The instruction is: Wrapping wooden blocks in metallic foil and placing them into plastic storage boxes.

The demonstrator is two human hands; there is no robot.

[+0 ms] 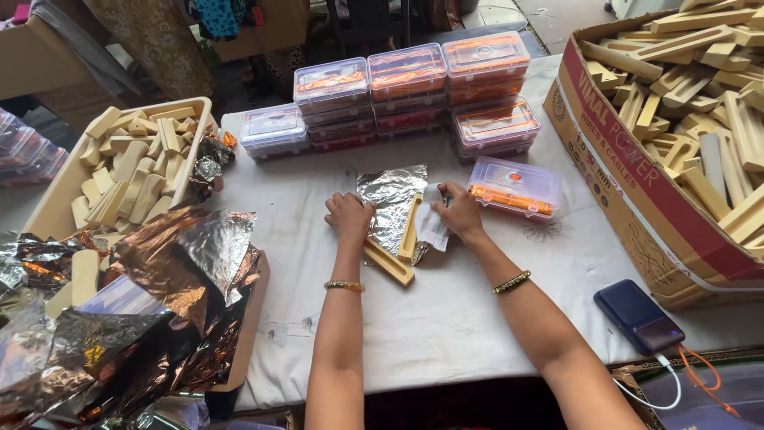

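A person's left hand (pixel 348 216) rests closed on the edge of a crinkled silver foil sheet (pixel 390 199), fingers curled over a pale wooden slotted block (pixel 388 263) just below it. The right hand (pixel 459 212) pinches a small white cloth (pixel 430 224). Between the hands a second cream-coloured grooved block (pixel 411 229) lies on the foil. A clear lidded box (pixel 514 186) sits just beyond the right hand.

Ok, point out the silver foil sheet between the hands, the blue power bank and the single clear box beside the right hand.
silver foil sheet (pixel 390 199), head view, crinkled middle.
blue power bank (pixel 637 316), head view, top face.
single clear box (pixel 514 188), head view, lid.
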